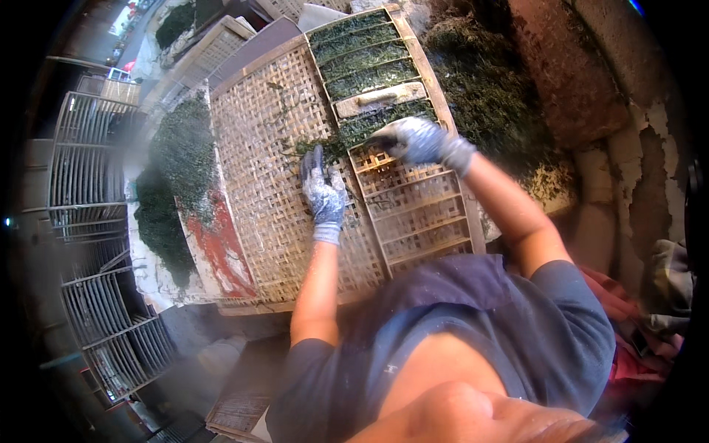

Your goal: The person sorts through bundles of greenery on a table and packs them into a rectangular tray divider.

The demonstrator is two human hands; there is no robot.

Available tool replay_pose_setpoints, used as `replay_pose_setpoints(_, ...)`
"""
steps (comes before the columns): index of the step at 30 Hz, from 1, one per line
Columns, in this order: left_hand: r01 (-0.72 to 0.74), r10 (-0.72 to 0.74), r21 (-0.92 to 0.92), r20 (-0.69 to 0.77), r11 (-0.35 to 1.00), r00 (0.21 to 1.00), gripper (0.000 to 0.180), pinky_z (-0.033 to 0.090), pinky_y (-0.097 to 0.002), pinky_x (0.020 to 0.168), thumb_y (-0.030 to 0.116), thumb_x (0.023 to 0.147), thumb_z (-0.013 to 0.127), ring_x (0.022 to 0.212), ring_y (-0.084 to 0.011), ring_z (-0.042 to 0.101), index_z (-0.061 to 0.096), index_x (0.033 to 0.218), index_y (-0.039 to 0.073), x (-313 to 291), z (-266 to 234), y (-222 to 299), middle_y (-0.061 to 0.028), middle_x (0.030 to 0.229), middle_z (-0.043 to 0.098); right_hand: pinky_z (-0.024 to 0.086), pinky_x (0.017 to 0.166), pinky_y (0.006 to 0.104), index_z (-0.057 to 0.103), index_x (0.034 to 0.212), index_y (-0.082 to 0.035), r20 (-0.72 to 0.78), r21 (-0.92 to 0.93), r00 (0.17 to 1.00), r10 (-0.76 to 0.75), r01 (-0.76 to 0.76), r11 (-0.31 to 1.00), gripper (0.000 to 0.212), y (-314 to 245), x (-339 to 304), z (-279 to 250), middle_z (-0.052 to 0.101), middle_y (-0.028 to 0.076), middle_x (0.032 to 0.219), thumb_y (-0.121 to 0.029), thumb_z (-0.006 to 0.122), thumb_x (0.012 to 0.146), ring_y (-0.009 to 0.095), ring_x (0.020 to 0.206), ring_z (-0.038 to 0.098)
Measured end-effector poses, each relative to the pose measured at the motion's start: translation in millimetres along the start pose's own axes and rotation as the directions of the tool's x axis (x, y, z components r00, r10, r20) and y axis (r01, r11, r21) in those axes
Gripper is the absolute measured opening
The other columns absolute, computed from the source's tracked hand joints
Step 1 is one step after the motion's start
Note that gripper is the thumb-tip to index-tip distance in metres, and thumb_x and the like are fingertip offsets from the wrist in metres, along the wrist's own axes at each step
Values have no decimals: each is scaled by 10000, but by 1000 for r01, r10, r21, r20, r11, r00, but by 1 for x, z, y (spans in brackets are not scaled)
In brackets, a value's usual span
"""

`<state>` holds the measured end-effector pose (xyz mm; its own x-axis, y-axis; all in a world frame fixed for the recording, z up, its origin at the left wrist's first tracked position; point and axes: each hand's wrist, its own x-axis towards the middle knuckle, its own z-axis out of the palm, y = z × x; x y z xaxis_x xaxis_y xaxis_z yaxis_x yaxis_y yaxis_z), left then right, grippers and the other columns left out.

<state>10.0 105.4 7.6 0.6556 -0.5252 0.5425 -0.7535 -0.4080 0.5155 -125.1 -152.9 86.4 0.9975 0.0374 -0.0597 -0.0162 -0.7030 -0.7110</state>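
My left hand (325,198), in a grey-and-white work glove, lies on a woven bamboo rack (269,170) with its fingers stretched out. Just beyond its fingertips is a loose clump of dark green seaweed-like strands (323,145). My right hand (419,140), gloved the same way, is over the slatted frame (425,221) on the rack's right side. Motion smears its fingers, so what they hold, if anything, is unclear. Dark green strands (369,70) fill the frame's far slots, while bamboo weave shows through its near ones. A pale flat block with a handle (380,100) rests across the filled part.
A large heap of green strands (484,88) lies right of the rack, against a worn wall (569,66). Another heap (181,155) sits on a red-and-white surface (221,247) at the left. Slatted racks (88,162) stand farther left, and more woven panels (210,55) lie at the back.
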Motion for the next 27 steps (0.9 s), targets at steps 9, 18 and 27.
replay_pose_setpoints(9,93,-95,-33,-35,995,995,226,545,-488,969,270,959,707,1010,-353,700,771,1077,88,31,13,9,-178,1015,753,608,869,473,809,1079,-109,-276,-116,932,-236,211,971,255,32,-29,-42,778,184,1027,-263,625,993,343,953,762)
replay_pose_setpoints(18,-422,194,367,520,829,832,369,500,-473,992,294,998,624,1071,-276,649,675,1351,198,44,42,52,-106,1105,716,615,929,454,724,1292,-127,-147,-209,929,-339,306,929,320,61,-13,-20,760,180,1073,-123,589,1001,325,1016,753)
replay_pose_setpoints(27,-106,108,-29,76,994,991,230,566,-457,941,136,975,675,1008,-366,731,743,1173,41,8,-5,24,-177,1089,766,600,929,451,710,1338,-148,-91,-145,922,-377,362,921,369,63,-10,-12,738,172,1101,-137,562,1000,371,1027,726)
